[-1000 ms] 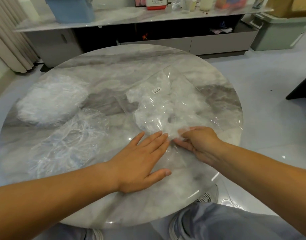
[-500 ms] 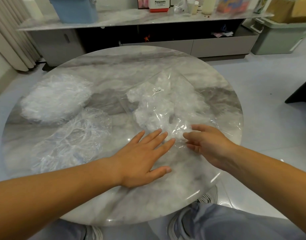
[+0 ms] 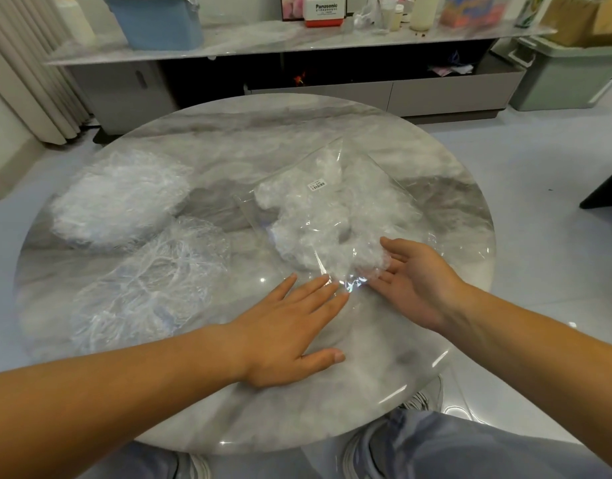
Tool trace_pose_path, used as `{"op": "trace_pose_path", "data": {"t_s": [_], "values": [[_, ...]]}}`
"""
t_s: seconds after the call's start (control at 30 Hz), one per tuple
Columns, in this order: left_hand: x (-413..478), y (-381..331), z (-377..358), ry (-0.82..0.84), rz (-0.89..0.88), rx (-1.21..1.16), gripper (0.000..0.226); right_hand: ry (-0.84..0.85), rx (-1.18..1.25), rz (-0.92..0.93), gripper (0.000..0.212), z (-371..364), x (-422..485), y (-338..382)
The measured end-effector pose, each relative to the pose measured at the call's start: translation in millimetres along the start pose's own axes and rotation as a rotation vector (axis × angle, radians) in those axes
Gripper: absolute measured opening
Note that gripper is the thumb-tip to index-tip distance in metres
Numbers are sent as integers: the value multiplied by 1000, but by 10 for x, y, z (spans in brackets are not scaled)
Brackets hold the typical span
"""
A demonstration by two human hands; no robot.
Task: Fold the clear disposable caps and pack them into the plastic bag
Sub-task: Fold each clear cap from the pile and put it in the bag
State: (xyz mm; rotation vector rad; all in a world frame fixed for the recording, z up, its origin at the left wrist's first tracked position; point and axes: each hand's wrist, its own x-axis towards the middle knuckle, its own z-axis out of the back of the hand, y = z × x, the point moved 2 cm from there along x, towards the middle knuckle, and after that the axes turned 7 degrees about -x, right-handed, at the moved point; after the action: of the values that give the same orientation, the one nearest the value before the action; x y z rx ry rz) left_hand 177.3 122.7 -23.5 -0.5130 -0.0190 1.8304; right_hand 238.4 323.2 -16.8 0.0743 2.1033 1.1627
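Right hand [image 3: 415, 281] now uncurled, touching plastic bag [image 3: 332, 216], left hand [image 3: 290, 326] flat beside it

2 hands [image 3: 290, 326] [image 3: 415, 285], 1 plastic bag [image 3: 359, 188], 1 table [image 3: 297, 133].

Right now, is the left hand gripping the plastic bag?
No, the left hand lies flat, fingers straight, at the near edge of the plastic bag.

We press our left hand [image 3: 290, 326] flat on the surface [image 3: 228, 402]; our right hand [image 3: 415, 281], at three o'clock, touches the plastic bag [image 3: 332, 216] of caps.
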Motion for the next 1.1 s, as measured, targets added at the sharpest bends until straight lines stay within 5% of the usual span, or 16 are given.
{"op": "trace_pose_path", "data": {"t_s": [0.1, 0.23, 0.33, 0.53, 0.73, 0.83, 0.97, 1.1], "values": [[-12, 35, -24, 8, 0, 3, 82, -19, 0, 48, 39, 48, 13, 74], [-42, 45, -1, 2, -3, -5, 79, -127, -287, 105, 27, 85, -99, 148], [-67, 31, 13, -3, -12, -7, 78, -242, -444, 128, 51, 133, -221, 146], [-91, 12, -21, 24, -20, -5, 79, -119, -164, -50, 43, 0, -249, 23], [-106, 58, -79, 40, -40, 9, 79, -60, 54, -19, 69, -87, -71, 94], [-151, 71, -33, 25, -40, -14, 78, -58, -71, 0, 69, -73, -120, 148], [-295, 109, 89, -105, -45, -88, 78, -235, -443, 80, 41, -38, -369, 131], [-666, 280, 177, -270, 180, -159, 76, -353, -713, 248, 32, -154, -562, 107]]}}
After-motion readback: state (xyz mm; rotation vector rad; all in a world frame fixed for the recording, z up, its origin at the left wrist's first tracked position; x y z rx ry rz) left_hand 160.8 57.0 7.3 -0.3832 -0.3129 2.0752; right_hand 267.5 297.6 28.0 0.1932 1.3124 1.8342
